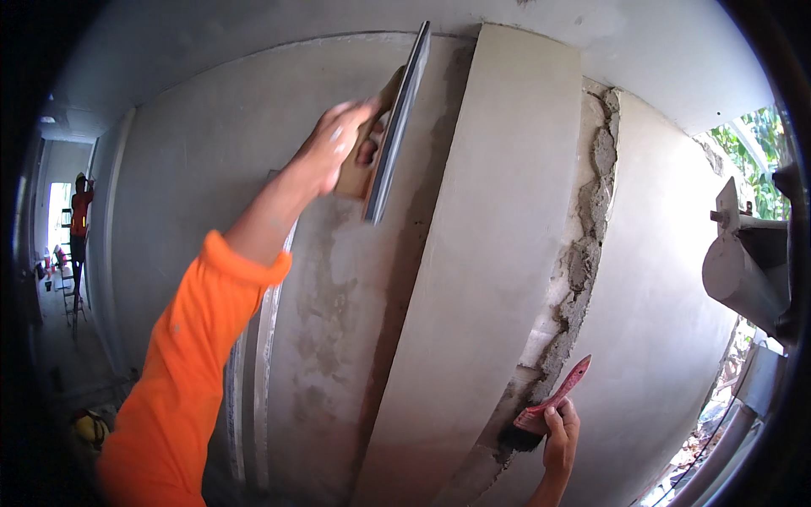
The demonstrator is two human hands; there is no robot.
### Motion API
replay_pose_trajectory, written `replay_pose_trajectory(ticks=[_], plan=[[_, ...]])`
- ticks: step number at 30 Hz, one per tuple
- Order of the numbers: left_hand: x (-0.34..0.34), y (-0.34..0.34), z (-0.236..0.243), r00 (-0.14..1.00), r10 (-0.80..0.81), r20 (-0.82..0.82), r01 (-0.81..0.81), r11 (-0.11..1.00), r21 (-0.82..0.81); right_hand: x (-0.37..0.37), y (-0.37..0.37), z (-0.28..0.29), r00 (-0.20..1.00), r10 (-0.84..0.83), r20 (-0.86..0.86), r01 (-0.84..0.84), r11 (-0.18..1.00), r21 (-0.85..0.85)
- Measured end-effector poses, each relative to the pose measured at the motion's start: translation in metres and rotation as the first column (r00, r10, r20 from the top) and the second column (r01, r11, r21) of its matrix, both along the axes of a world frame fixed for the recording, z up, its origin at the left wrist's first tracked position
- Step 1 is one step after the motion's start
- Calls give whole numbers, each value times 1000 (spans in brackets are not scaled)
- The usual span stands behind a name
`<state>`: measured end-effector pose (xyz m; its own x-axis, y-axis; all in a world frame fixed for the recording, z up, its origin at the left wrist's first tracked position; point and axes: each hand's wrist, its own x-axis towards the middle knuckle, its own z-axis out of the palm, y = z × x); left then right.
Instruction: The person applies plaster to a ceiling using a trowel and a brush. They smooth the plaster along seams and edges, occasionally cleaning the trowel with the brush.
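My left hand [338, 144], in an orange sleeve, grips a plastering float [395, 127] with a long metal edge and a pale wooden back, raised high against the grey wall [321, 279]. Low on the right, my right hand [559, 431] is closed on a red-handled paintbrush [553, 397] with dark bristles, held at a rough vertical crack [591, 220] of broken mortar between two smooth plastered sections.
Long straight strips [263, 363] lean on the wall behind my left arm. A person [80, 211] stands on a ladder down the corridor at the far left. A yellow object [89, 427] lies below. Metal pipework [743, 270] and foliage [752, 144] are at the right.
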<state>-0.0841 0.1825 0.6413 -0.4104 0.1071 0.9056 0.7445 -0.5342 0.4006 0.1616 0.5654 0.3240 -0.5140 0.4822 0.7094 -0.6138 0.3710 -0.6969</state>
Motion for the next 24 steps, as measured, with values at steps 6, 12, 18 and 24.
replay_pose_trajectory(ticks=[6,12,18,24], plan=[[-16,24,77,999,-30,-26,27,994,-102,5,0,3,1000,4,30,-5,1000,23],[-20,37,98,997,-65,-36,59,988,-140,5,-1,4,998,-60,15,59,996,64],[-19,51,98,996,-91,-14,89,990,-110,3,-1,3,999,-34,13,33,999,25],[-25,62,105,993,-117,-3,116,987,-115,5,2,3,997,-73,34,71,995,72]])
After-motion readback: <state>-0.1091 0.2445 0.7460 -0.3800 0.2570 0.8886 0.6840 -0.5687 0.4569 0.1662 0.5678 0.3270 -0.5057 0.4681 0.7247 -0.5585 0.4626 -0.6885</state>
